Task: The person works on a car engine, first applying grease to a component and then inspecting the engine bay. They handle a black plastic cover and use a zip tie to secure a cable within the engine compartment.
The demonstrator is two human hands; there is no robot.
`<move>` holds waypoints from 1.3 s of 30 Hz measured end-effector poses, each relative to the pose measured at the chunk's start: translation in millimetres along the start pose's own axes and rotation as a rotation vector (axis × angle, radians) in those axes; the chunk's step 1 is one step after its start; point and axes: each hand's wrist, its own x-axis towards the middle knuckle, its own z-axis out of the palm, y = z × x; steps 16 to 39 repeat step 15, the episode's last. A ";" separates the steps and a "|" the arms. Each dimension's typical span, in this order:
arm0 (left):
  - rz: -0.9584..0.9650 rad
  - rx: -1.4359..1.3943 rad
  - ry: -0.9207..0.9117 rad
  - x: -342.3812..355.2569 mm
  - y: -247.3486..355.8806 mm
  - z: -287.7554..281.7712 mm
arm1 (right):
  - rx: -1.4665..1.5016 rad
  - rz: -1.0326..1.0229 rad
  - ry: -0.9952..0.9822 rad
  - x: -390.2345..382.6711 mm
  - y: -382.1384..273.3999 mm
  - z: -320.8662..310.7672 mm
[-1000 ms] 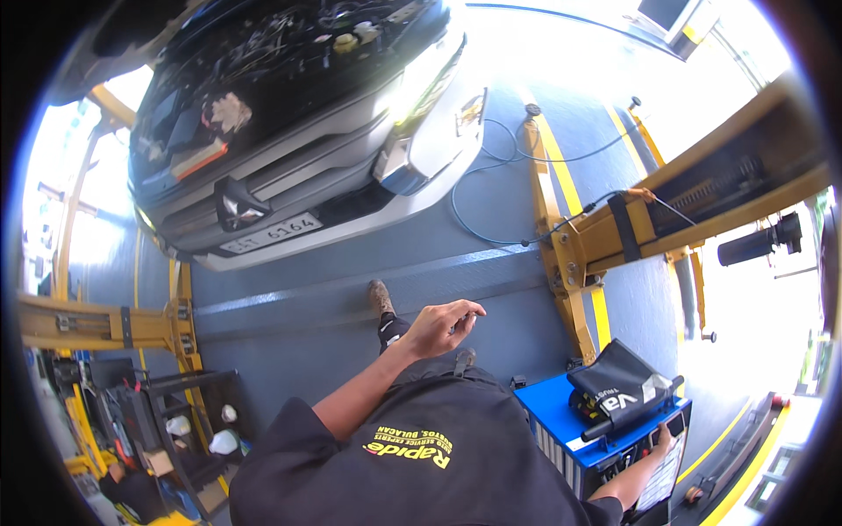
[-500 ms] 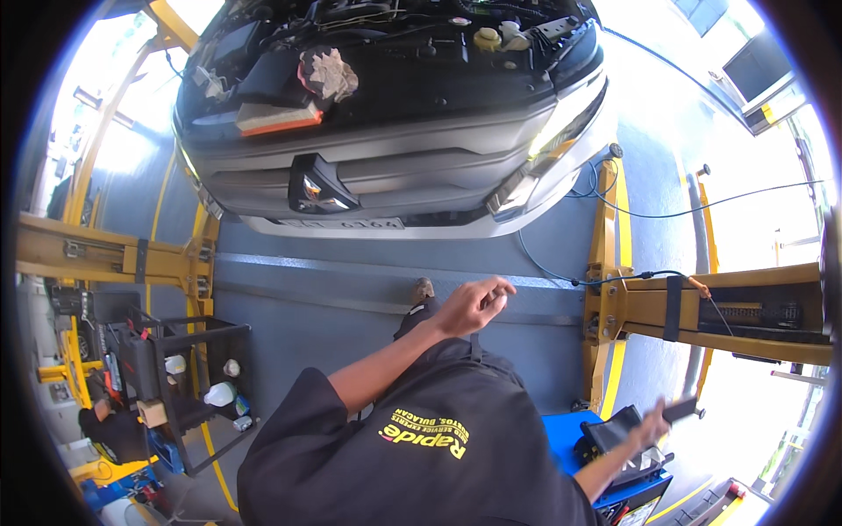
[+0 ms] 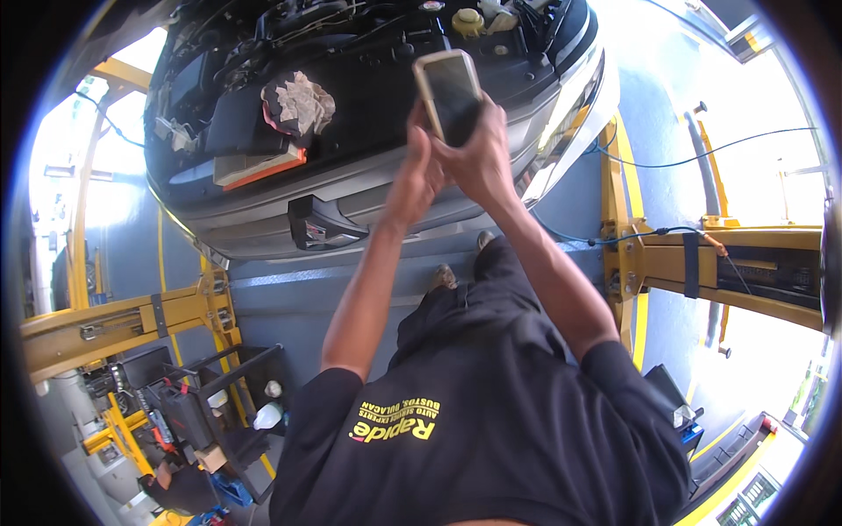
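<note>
A smartphone in a pale case is held up in front of the open engine bay, its dark screen toward me. My right hand wraps round its lower right part. On its lower left side, my left hand is closed against the phone, with some fingers hidden behind it. Below both hands is the front of a car with its grille and emblem. Left of the phone, a crumpled pale rag lies over the front of the bay, beside an air filter with an orange edge.
Yellow lift arms reach in on the left and right. A blue hose runs along the right one. At the lower left stands a black tool cart with bottles. A person is beside it.
The phone in my right hand has come from the lower right, beside the blue cart, up over the car's front. My left hand has moved forward and joined it on the phone. I stand nearer the car.
</note>
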 end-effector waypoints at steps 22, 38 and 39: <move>0.102 0.034 0.336 104.9 34.8 -103.4 | 0.861 0.145 -0.848 185.9 82.9 82.8; 0.102 0.034 0.336 104.9 34.8 -103.4 | 0.861 0.145 -0.848 185.9 82.9 82.8; 0.102 0.034 0.336 104.9 34.8 -103.4 | 0.861 0.145 -0.848 185.9 82.9 82.8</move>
